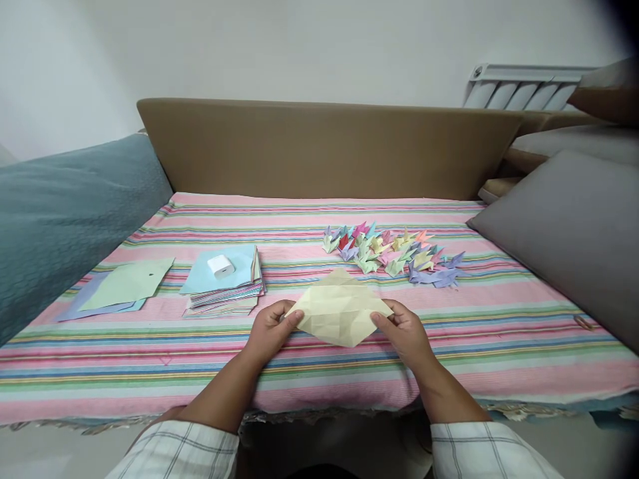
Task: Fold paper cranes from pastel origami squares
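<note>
A pale yellow sheet of origami paper (339, 306), marked with crossing creases, is held out flat like a diamond above the striped cloth. My left hand (272, 330) pinches its left corner between thumb and fingers. At the opposite corner, my right hand (405, 332) grips the paper the same way. Just beyond the sheet, to the right, several folded paper cranes (394, 256) in many colours stand in a cluster. Left of my left hand lies a stack of coloured paper (227, 296), with a white charger block (220, 266) on top.
Loose green and purple sheets (127, 286) lie farther left. The striped cloth (200, 352) covers the seat. A blue cushion (74, 213) borders the left side, grey pillows (574, 219) the right, and a brown backrest (324, 150) the rear. A small brown ring-like item (583, 323) rests at right.
</note>
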`<state>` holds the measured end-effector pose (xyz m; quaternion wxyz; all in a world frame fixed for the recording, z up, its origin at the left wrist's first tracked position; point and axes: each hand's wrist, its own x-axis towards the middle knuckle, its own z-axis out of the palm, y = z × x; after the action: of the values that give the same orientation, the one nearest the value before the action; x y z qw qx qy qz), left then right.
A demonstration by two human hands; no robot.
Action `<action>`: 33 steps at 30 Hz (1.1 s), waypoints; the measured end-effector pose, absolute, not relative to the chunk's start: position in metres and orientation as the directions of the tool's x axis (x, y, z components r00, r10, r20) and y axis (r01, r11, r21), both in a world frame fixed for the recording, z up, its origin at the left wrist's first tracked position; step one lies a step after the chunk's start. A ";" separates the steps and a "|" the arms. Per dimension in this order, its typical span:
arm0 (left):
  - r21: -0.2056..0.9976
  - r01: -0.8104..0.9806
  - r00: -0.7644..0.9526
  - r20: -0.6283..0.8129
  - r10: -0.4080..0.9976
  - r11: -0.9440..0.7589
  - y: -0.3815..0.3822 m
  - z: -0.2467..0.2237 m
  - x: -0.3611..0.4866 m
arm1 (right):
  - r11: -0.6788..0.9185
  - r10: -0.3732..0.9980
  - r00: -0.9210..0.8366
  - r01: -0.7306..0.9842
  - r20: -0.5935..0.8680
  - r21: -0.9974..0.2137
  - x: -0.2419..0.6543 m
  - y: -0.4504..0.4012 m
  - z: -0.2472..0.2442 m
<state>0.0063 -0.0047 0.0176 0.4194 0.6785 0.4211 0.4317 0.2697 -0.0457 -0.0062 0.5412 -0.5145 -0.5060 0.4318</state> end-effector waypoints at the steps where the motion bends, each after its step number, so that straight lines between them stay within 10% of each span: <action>1: 0.945 0.190 0.270 0.209 0.940 -0.265 -0.005 0.018 0.007 | 0.093 0.989 0.117 0.021 0.095 -0.995 0.268 -0.045 -0.007; 8: 0.900 0.396 0.174 0.124 0.977 -0.185 -0.001 0.013 0.012 | 0.060 0.958 0.242 0.343 0.150 -0.937 0.264 -0.037 -0.016; 15: 0.729 0.651 0.148 0.152 0.977 -0.212 0.007 0.006 0.014 | 0.348 0.811 -0.023 0.822 0.585 -0.451 0.247 -0.038 -0.018; 33: 0.743 0.564 0.297 0.224 0.928 -0.360 0.005 0.007 0.016 | 0.377 0.896 -0.280 0.890 0.344 -0.258 0.221 -0.039 -0.014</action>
<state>0.0158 0.0054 0.0070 0.2767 0.7561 0.4935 0.3288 0.2206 -0.0393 -0.0142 0.2202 -0.5581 -0.8000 0.0075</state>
